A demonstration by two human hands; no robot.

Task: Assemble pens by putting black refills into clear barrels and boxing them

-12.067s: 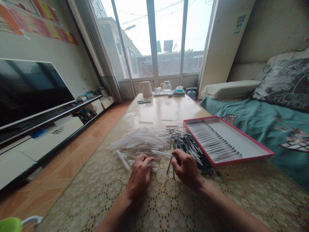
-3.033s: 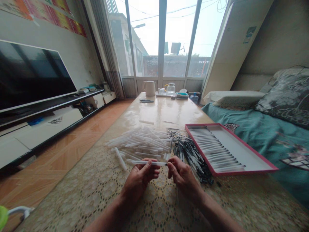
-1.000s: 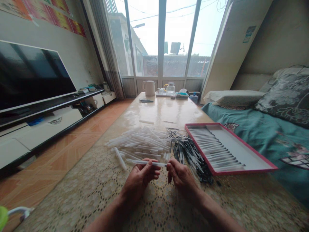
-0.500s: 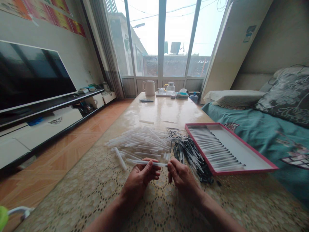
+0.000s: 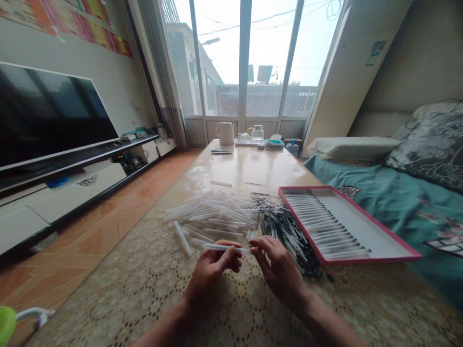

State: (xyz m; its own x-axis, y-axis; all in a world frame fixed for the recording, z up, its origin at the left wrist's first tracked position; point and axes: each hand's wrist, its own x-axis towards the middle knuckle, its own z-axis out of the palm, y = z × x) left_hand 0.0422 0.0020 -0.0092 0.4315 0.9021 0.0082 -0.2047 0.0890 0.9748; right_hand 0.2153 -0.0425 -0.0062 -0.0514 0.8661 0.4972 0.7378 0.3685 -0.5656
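My left hand [image 5: 211, 272] is closed round a translucent white pen [image 5: 216, 246], with the thumb pressed on its side. The pen lies nearly level, pointing left and right, just above the patterned tabletop. At the pen's right end are the fingertips of my right hand [image 5: 280, 267], bent in a pinch; the tip between them is mostly hidden. Beyond my left hand spreads a heap of white pen barrels [image 5: 213, 212]. Past my right hand lies a pile of thin refills and black caps [image 5: 289, 238]. A pink-edged box [image 5: 394, 238] on the right holds a row of pens with dark ends.
A cream kettle [image 5: 226, 133], a glass jug [image 5: 257, 133] and a tissue pack [image 5: 275, 142] stand at the table's far end. A teal-covered sofa [image 5: 390, 193] runs along the right. To the left is a low TV cabinet [image 5: 87, 185].
Over the last half second my right fingers have loosened and lifted a little at the pen's end. The pen has shifted slightly right in my left hand. Earlier, both hands were at the piles.
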